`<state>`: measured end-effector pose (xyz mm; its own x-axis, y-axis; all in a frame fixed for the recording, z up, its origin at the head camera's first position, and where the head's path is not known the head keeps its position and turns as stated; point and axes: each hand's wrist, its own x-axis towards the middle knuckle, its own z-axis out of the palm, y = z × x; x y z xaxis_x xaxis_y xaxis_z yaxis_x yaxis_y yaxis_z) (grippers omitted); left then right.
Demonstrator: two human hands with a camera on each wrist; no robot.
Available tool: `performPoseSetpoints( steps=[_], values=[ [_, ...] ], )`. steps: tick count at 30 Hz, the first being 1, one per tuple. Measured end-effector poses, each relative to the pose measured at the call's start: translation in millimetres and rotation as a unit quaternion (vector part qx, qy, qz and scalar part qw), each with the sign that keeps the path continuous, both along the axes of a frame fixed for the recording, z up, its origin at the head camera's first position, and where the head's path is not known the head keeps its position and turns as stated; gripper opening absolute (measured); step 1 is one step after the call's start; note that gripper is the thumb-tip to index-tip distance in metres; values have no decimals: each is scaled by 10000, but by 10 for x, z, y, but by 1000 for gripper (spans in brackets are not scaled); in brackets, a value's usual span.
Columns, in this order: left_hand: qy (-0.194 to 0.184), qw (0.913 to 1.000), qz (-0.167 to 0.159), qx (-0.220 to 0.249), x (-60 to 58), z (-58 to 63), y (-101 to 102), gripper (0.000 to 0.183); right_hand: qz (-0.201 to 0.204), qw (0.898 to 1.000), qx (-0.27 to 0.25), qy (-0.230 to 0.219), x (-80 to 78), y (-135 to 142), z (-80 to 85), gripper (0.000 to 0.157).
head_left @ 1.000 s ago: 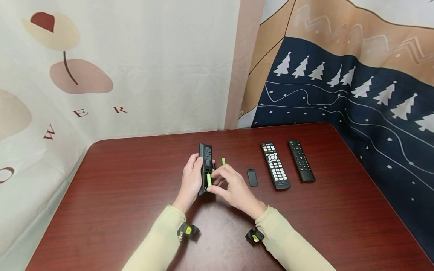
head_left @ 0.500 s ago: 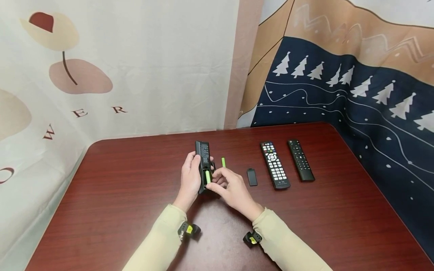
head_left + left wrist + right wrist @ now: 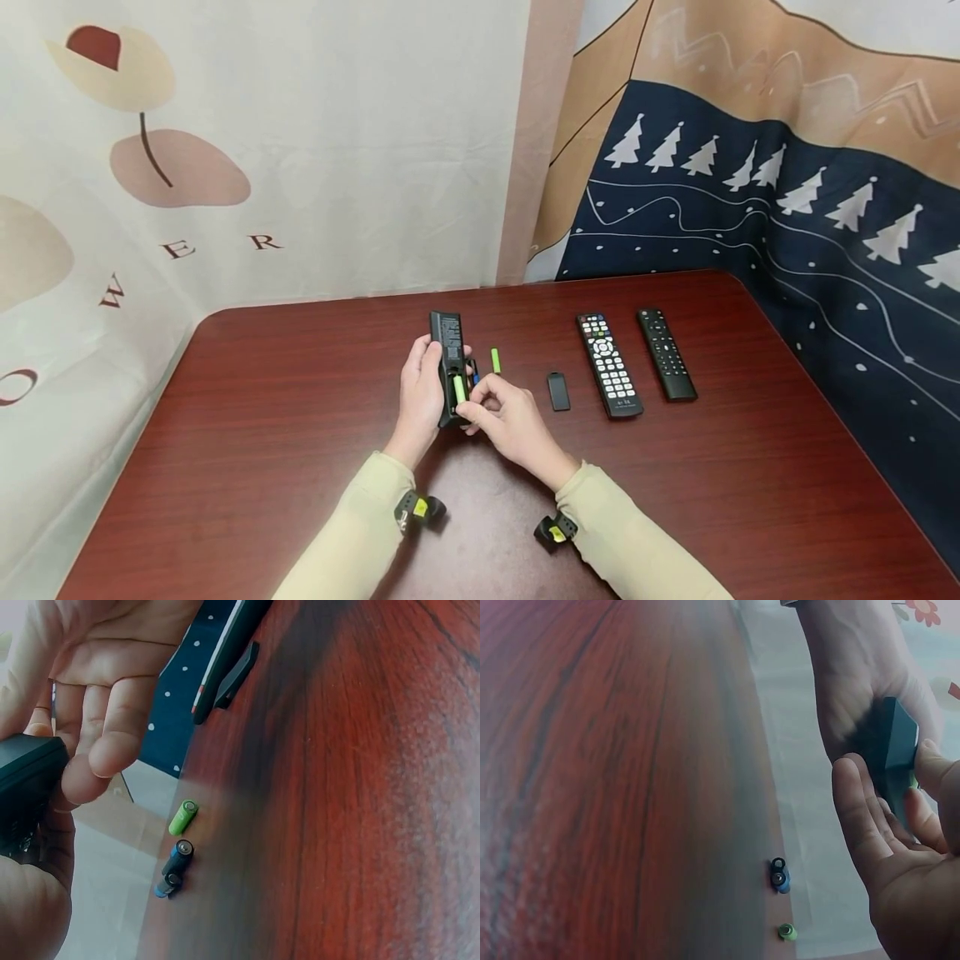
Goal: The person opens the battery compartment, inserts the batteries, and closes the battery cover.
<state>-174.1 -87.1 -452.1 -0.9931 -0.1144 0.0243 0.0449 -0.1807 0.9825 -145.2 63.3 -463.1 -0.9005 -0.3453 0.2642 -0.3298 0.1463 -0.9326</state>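
My left hand grips a black remote control with its back turned up and its battery compartment uncovered. A green battery lies in that compartment. At the battery's near end, my right hand pinches it between thumb and index finger. In the right wrist view, the remote's dark end shows between the two hands, and a sliver of green peeks out by the right thumb. A second green battery lies on the table beyond the right hand. The left wrist view shows two dark-and-blue batteries near it.
A small black battery cover lies right of the hands. Farther right are a black remote with white buttons and a slimmer black remote. Printed curtains hang behind the brown table.
The remote has shifted slightly left and tilted flatter. The green battery's near end has sunk lower into the compartment, and the right hand has moved slightly left with it.
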Motion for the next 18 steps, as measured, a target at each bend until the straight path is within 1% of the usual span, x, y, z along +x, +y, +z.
performPoseSetpoints(
  steps=[5, 11, 13, 18],
  values=[
    [72, 10000, 8, 55, -2, -8, 1, 33, 32, 9990, -253, -372, -14, -19, 6, 18],
    [62, 10000, 1, 57, -5, -1, -2, 33, 107, 9943, -569, -896, -44, -25, 13, 20],
    [77, 10000, -13, 62, -2, 9, 1, 33, 116, 9930, -614, -999, -51, -25, 17, 21],
    [129, 9999, -64, 52, 10, 30, 10, 34, 114, 9921, -625, -1081, -54, -27, 25, 22]
  ],
)
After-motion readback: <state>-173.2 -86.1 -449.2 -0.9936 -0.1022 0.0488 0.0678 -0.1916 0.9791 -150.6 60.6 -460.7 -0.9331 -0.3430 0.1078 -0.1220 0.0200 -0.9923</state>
